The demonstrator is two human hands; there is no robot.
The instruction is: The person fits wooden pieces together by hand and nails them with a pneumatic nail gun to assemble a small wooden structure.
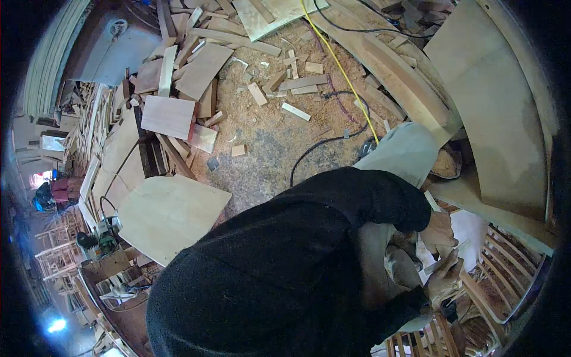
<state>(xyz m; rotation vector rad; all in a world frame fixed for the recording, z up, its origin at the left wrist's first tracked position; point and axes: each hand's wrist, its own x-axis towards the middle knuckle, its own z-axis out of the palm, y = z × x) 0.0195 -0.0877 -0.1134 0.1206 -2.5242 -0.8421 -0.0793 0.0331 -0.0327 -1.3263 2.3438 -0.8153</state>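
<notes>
My left hand (439, 234) comes out of a black sleeve at the right, its fingers curled together. Just below it is my right hand (443, 281), also with bent, closed fingers. The two hands are close together over my lap; what they hold is too small and hidden to make out. A pale, flat surface (470, 233) lies just beyond them. Slatted wooden chair parts (502, 268) are to the right of and below the hands.
Wood offcuts (257, 94) and sawdust cover the floor. A yellow cord (345, 70) and a black cable (309, 150) run across it. Large curved boards (485, 113) stand at the upper right. A pale panel (172, 214) and a power tool (107, 238) are at the left.
</notes>
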